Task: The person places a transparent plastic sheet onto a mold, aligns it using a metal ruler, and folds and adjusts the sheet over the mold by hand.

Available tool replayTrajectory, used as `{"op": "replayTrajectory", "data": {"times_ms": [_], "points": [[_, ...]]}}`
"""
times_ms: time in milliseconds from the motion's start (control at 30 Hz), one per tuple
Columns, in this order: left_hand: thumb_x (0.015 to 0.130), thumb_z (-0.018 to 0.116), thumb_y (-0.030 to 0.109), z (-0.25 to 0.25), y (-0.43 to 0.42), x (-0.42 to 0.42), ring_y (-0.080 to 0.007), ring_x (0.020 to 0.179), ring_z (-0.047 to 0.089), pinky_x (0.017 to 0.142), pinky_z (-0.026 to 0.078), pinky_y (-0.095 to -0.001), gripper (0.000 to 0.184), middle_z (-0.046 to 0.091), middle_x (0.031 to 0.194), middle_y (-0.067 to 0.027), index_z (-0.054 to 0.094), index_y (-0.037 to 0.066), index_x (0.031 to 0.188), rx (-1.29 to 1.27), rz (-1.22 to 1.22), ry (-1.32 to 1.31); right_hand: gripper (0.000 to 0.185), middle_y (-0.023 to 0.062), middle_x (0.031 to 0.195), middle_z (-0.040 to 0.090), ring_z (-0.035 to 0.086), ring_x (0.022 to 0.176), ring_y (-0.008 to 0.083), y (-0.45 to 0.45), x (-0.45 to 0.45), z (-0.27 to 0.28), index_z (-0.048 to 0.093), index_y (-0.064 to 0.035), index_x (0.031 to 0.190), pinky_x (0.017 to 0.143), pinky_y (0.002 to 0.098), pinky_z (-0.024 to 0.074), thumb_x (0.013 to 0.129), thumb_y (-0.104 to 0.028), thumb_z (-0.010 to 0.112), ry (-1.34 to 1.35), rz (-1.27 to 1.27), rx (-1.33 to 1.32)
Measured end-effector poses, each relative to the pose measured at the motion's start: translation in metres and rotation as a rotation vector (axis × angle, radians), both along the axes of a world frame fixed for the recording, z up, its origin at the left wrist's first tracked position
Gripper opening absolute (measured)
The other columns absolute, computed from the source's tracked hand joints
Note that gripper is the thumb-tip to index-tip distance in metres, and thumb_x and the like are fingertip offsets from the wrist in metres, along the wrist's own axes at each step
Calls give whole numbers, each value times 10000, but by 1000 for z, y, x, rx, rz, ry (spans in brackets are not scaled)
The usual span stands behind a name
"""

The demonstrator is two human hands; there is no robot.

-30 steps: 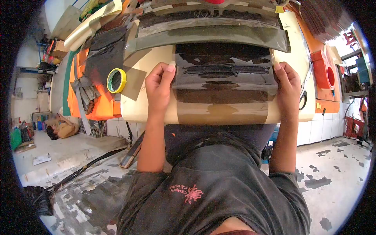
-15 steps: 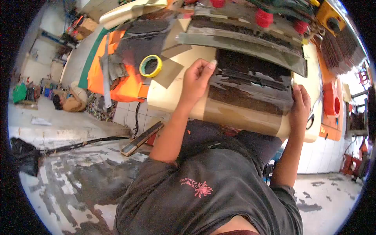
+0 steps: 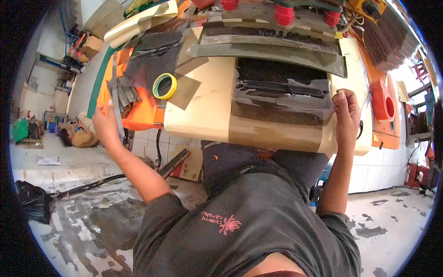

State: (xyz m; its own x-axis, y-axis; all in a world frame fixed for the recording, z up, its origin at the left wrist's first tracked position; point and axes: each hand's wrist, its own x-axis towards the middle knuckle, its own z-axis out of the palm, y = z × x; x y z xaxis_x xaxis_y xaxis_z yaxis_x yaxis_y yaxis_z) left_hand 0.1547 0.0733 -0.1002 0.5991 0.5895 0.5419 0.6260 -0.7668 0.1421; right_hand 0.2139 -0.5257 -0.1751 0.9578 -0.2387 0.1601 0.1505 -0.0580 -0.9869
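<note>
Black, glossy film (image 3: 279,108) lies at twelve o'clock on the cream counter (image 3: 198,117), its near part reaching the rounded front edge. Across its far part sits a greenish bar (image 3: 272,53), which I judge weighs it flat. At one o'clock my right hand (image 3: 346,107) has thumb and fingers pinched on the film's right edge, presumably steadying that side. My left hand (image 3: 107,122) is at ten o'clock, beside a narrow grey strip (image 3: 114,76) over orange material (image 3: 138,122); from this feed I cannot tell whether its fingers grasp it. Toward eleven, a yellow tape roll (image 3: 174,86) rests on a brownish sheet (image 3: 187,95), probably placed close for reach.
</note>
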Motion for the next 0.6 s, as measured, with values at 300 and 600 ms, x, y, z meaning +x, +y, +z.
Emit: {"op": "replayTrajectory", "data": {"times_ms": [300, 600], "points": [[921, 625, 237, -25, 59, -13, -104, 592, 470, 583, 395, -292, 298, 545, 670, 24, 614, -24, 778, -598, -175, 9, 246, 50, 841, 597, 541, 732, 87, -16, -25, 16, 532, -18, 1133, 649, 224, 451, 979, -202, 585, -61, -81, 12], [934, 641, 272, -15, -59, -16, -28, 539, 411, 429, 296, -180, 220, 510, 713, 35, 592, 61, 899, -1325, -491, -812, 202, 37, 825, 569, 497, 690, 59, -6, -43, 29, 524, -17, 1131, 597, 186, 397, 967, -123, 576, -151, -221, 10]]}}
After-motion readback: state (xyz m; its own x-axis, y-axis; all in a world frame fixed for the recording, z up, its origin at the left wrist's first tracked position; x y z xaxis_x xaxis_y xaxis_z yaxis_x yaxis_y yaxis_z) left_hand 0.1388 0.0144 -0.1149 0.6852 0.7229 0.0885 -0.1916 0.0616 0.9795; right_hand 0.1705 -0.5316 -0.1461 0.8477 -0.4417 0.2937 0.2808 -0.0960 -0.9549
